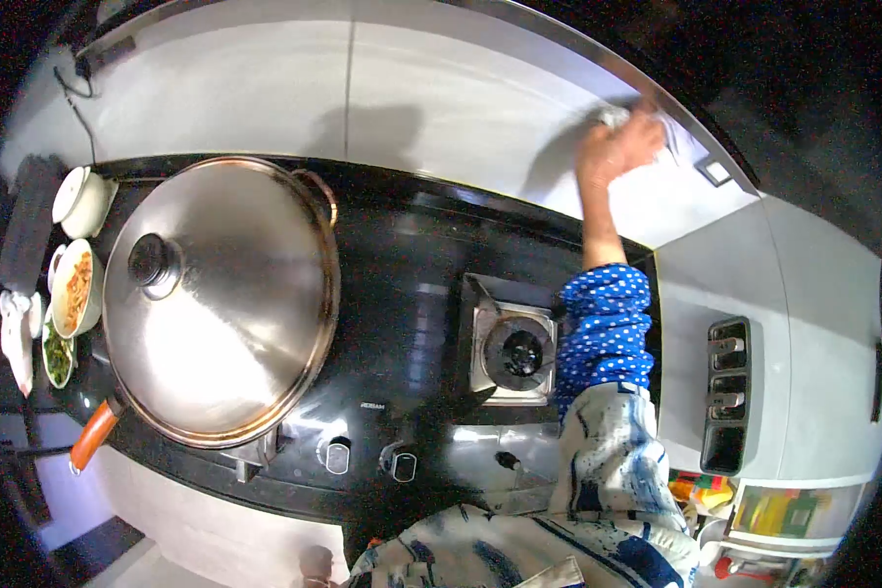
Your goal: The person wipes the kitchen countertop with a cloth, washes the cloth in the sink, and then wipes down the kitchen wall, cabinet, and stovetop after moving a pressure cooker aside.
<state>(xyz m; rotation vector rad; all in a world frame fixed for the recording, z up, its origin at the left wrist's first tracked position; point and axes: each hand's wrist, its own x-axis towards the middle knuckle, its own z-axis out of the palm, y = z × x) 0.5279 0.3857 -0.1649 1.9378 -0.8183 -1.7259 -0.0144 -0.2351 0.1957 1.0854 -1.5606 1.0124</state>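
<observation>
My right hand (617, 149) reaches up to the white wall below the metal edge of the hood. Its fingers are closed on a crumpled white cloth or tissue (613, 117), pressed to the wall; the fingertips are partly blurred. A blue polka-dot sleeve (606, 328) covers that forearm above the gas burner (514, 355). At the bottom edge, a blurred brownish shape (316, 565) beside my body may be my left hand; no fingers can be made out. To the left, a large wok with a shiny domed lid (230, 343) stands on the black stove (402, 323).
A white lidded pot (83, 203), a bowl of food (73, 294) and a dish of greens (58, 355) stand left of the wok. The wok's wooden handle (96, 436) points toward the front. A wall socket (715, 171) and a recessed panel (726, 392) are at the right.
</observation>
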